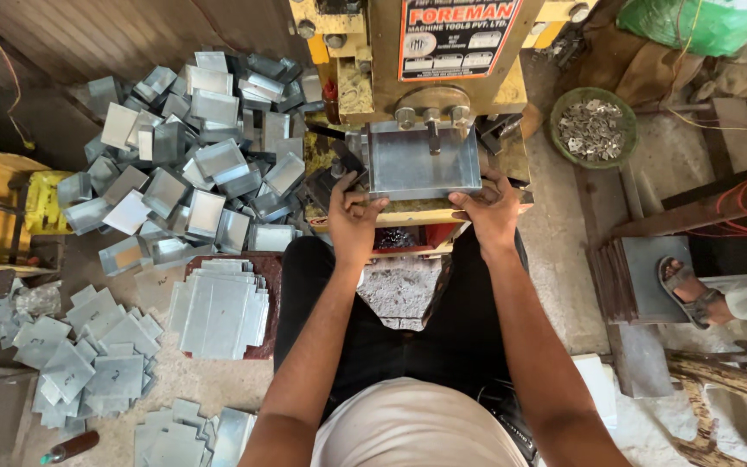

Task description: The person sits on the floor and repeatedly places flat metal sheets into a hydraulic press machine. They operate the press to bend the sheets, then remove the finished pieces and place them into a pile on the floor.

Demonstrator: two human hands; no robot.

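The left hand [352, 212] and the right hand [490, 206] are both closed in a pinch on the near corners of a shallow grey sheet-metal tray with turned-up edges [423, 163], thumbs on top and fingers curled underneath, though exactly how the fingers sit below cannot be seen. The tray lies flat on the bed of the yellow press machine [417, 60], directly under its tooling, with its far edge against the row of round bolts. Judged from its thin walls and dull galvanised sheen, the tray is probably light and stiff, not fragile, but smooth enough to slide and sharp along its cut edges; the folded near corners, where the hands are now, look like the safest grip, keeping fingers clear of the tooling. Left of the press machine lies a loose heap of formed grey metal trays [196, 147], tumbled at all angles. Nearer the person than that heap, still left of the press machine, a neat stack of flat grey metal blanks [218, 311] rests on a dark reddish board, with more scattered flat sheets [97, 363] further left. Right of the press machine sits a round green bowl of small metal offcuts [592, 128], and further right another person's sandalled foot [689, 290] rests on a dark block.
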